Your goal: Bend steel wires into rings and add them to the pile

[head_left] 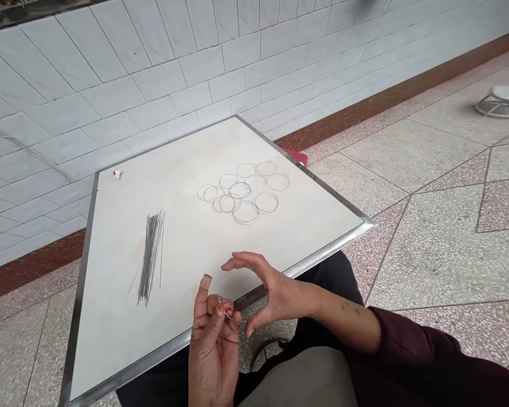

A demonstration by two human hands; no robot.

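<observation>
My left hand (216,333) pinches a thin wire ring (219,295) between thumb and fingers, above the table's near edge. Its index finger points up, with a tan wrap round the tip. To the right of it, my right hand (271,294) is curved in a wide C around the ring's right side, thumb and fingers apart; whether it touches the wire is hard to tell. Several thin wire rings (245,212) lie loosely overlapping on the white table (186,249). A bundle of straight wires (150,257) rests on the left part of the tabletop.
A small white and pink object (117,174) sits near the table's far left corner. Metal trim (331,249) edges the tabletop. Behind stands a white tiled wall (152,85). Part of a red object (296,156) shows past the far right edge, and a white stool (507,96) stands farther right.
</observation>
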